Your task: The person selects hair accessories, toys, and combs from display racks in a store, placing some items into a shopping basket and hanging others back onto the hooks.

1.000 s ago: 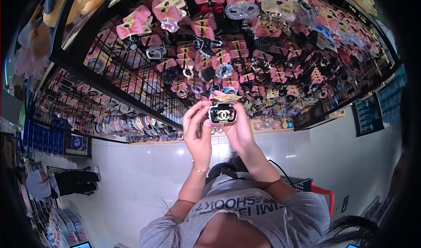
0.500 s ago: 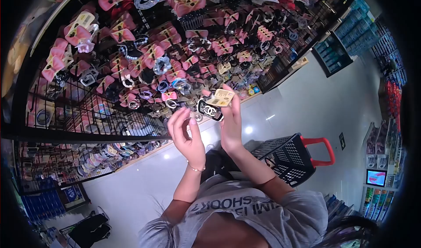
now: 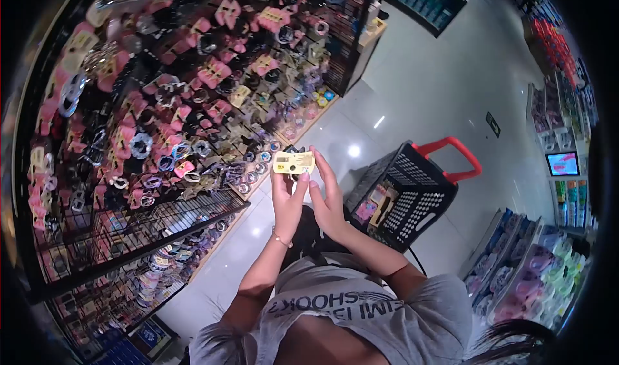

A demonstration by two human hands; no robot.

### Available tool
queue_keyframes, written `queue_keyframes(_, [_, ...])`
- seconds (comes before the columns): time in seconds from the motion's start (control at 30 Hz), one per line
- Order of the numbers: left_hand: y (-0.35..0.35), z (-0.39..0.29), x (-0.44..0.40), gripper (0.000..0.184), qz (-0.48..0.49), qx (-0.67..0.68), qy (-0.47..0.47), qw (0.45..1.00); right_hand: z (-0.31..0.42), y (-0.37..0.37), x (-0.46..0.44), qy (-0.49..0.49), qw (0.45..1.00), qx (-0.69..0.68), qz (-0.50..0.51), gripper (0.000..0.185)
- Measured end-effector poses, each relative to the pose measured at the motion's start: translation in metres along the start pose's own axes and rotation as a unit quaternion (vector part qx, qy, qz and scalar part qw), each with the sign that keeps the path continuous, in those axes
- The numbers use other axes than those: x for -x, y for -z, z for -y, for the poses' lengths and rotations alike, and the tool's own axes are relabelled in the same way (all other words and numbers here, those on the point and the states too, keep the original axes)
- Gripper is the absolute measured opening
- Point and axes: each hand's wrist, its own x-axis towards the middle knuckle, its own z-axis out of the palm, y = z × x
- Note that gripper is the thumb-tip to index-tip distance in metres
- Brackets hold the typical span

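Both my hands meet in front of my chest around a small item with a yellow card tag [image 3: 293,162]. My left hand [image 3: 287,200], with a thin bracelet at the wrist, grips the card from below on its left side. My right hand [image 3: 327,200] holds its right end, thumb in front and fingers behind. Printed text and a dark hole show on the card. Most of the black item behind it is hidden by the card and fingers.
A rack of hair accessories on pink cards [image 3: 213,71] fills the left. A black basket with a red handle [image 3: 451,152] stands on the floor at my right, with packaged goods [image 3: 380,204] inside. Shelves of goods [image 3: 529,268] line the far right.
The view has turned right, bringing the whole basket into view. My left hand has come back to the item, and its yellow card now faces me instead of the black front.
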Motion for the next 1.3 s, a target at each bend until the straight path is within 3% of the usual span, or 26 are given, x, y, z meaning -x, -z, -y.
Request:
queue_keyframes(0.13, [-0.041, 0.075, 0.0, 0.031, 0.091, -0.102, 0.067, 0.988, -0.029, 0.067, 0.024, -0.057, 0.988, 0.104, -0.098, 0.042])
queue_keyframes(0.27, [-0.078, 0.145, 0.016, 0.027, 0.178, -0.043, 0.219, 0.958, -0.084, 0.118, 0.072, -0.151, 0.971, 0.096, -0.157, 0.04])
queue_keyframes(0.33, [-0.092, 0.188, 0.031, 0.026, 0.238, -0.052, 0.225, 0.943, -0.107, 0.14, 0.092, -0.175, 0.952, 0.12, -0.222, 0.04])
queue_keyframes(0.37, [-0.099, 0.208, 0.04, 0.025, 0.281, -0.153, 0.158, 0.934, -0.115, 0.151, 0.103, -0.197, 0.93, 0.215, -0.222, 0.04])
queue_keyframes(0.4, [-0.1, 0.241, 0.048, 0.023, 0.291, -0.239, 0.173, 0.91, -0.134, 0.159, 0.118, -0.221, 0.915, 0.238, -0.239, 0.04])
queue_keyframes(0.47, [-0.123, 0.264, 0.063, 0.024, 0.33, -0.289, 0.233, 0.868, -0.181, 0.176, 0.151, -0.27, 0.911, 0.194, -0.245, 0.037])
queue_keyframes(0.5, [-0.113, 0.309, 0.074, 0.031, 0.358, -0.295, 0.197, 0.864, -0.205, 0.184, 0.171, -0.321, 0.904, 0.168, -0.228, 0.034])
queue_keyframes(0.53, [-0.116, 0.334, 0.083, 0.032, 0.372, -0.347, 0.239, 0.827, -0.229, 0.188, 0.19, -0.349, 0.889, 0.166, -0.244, 0.031])
queue_keyframes(0.6, [-0.12, 0.383, 0.103, 0.034, 0.361, -0.299, 0.203, 0.86, -0.276, 0.197, 0.22, -0.401, 0.862, 0.103, -0.292, 0.03])
queue_keyframes(0.67, [-0.117, 0.439, 0.111, 0.036, 0.362, -0.364, 0.193, 0.836, -0.317, 0.211, 0.245, -0.401, 0.858, 0.106, -0.304, 0.027])
queue_keyframes(0.73, [-0.121, 0.476, 0.11, 0.039, 0.437, -0.384, 0.259, 0.771, -0.355, 0.225, 0.261, -0.461, 0.83, 0.113, -0.291, 0.025])
queue_keyframes(0.83, [-0.124, 0.531, 0.111, 0.041, 0.398, -0.481, 0.194, 0.757, -0.426, 0.234, 0.288, -0.491, 0.813, 0.048, -0.311, 0.022])
queue_keyframes(0.93, [-0.121, 0.58, 0.111, 0.04, 0.357, -0.511, 0.192, 0.758, -0.491, 0.231, 0.303, -0.415, 0.844, 0.159, -0.3, 0.02])
queue_keyframes(1.0, [-0.117, 0.613, 0.112, 0.034, 0.324, -0.579, 0.22, 0.715, -0.523, 0.232, 0.31, -0.532, 0.79, 0.079, -0.295, 0.022])
queue_keyframes(1.03, [-0.11, 0.636, 0.113, 0.034, 0.328, -0.581, 0.217, 0.712, -0.549, 0.232, 0.321, -0.508, 0.809, 0.087, -0.283, 0.024])
queue_keyframes(1.1, [-0.097, 0.682, 0.112, 0.026, 0.397, -0.585, 0.094, 0.701, -0.594, 0.233, 0.345, -0.496, 0.808, 0.103, -0.301, 0.024])
queue_keyframes(1.13, [-0.094, 0.701, 0.111, 0.026, 0.396, -0.587, 0.09, 0.7, -0.602, 0.238, 0.344, -0.483, 0.808, 0.123, -0.314, 0.024])
queue_keyframes(1.2, [-0.089, 0.738, 0.115, 0.025, 0.465, -0.555, 0.154, 0.672, -0.616, 0.247, 0.351, -0.464, 0.819, 0.162, -0.295, 0.022])
queue_keyframes(1.23, [-0.085, 0.753, 0.116, 0.027, 0.488, -0.521, 0.19, 0.674, -0.625, 0.249, 0.353, -0.503, 0.799, 0.168, -0.283, 0.022])
queue_keyframes(1.27, [-0.081, 0.767, 0.12, 0.027, 0.488, -0.525, 0.187, 0.672, -0.635, 0.249, 0.354, -0.541, 0.776, 0.174, -0.272, 0.021])
queue_keyframes(1.3, [-0.081, 0.775, 0.125, 0.029, 0.433, -0.497, 0.26, 0.706, -0.649, 0.246, 0.358, -0.512, 0.787, 0.187, -0.289, 0.016])
